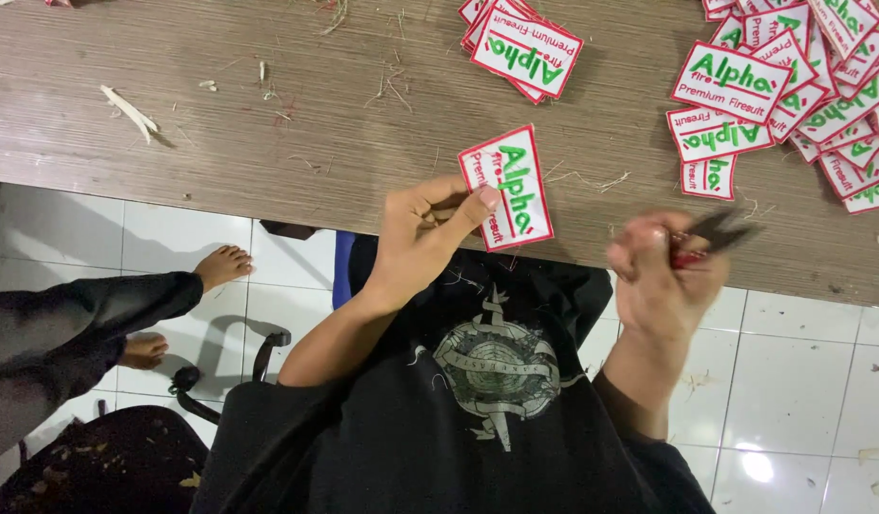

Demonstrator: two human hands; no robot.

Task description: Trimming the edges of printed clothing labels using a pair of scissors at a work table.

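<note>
A wood-grain table point(220, 105) was seen from above, filling the upper part of the frame, with white floor tiles point(801, 400) below its edge. The seated person's black shirt point(459, 400) took up the lower middle. At the far left a second person's dark-clad leg and bare feet point(220, 266) were stretched over the tiles, beside a chair base.

A loose heap of patches point(801, 86), white with red borders and green lettering, was spread over the table's upper right corner. A smaller stack point(525, 48) lay at the top centre, well apart from both hands. Thread scraps point(392, 86) and a pale sliver point(130, 112) were scattered over the bare wood.

One patch point(511, 181) was held up at the table's near edge by the left hand point(420, 238). Its fingers were curled shut on the patch's lower left part, the thumb point(473, 205) pressed flat across the face. The patch rose up and to the right of those fingers, its long axis tilted slightly off vertical, and its right edge was left free toward the other hand.

The right hand point(663, 276), blurred, was closed in a fist around small snips point(711, 233) with a red grip, the dark tips pointed up and right. Whether the blades were parted could not be told. The snips were near the patch but clear of it, a gap of table lying between, so the left hand was the nearer, in contact, and the right hand stood off to the patch's right.
</note>
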